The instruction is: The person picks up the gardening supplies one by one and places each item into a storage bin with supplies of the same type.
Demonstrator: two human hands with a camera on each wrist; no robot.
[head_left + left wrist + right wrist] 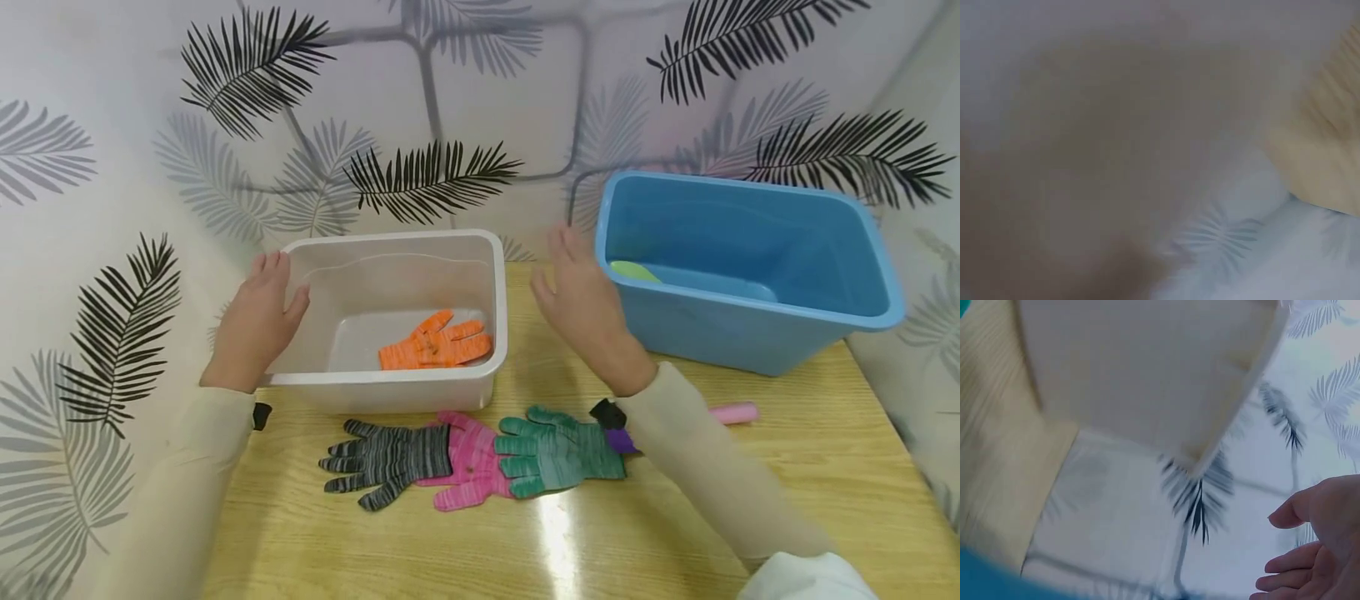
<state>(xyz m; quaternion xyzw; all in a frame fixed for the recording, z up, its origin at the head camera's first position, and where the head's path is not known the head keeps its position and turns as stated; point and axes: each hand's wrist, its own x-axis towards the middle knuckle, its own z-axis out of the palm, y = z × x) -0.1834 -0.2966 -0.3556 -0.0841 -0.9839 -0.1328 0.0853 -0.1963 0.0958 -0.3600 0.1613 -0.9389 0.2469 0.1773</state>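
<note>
My left hand (255, 321) is at the left rim of a white plastic bin (412, 392), its fingers extended and thumb apart. Inside the bin lies an orange knit glove (435, 343). My right hand (585, 308) is held with loosely extended fingers between the white bin and a blue bin (735, 325), holding nothing. In the right wrist view, the same hand (1319, 544) shows at the lower right, apart from the white bin's side (1147, 369). The left wrist view is mostly a blur.
In front of the white bin lie a black-grey striped glove (397, 458), a pink glove (472, 467) and a green glove (558, 454), overlapping in a row. A purple piece (621, 440) and a pink piece (735, 412) show around my right forearm. Something light green (633, 271) is in the blue bin.
</note>
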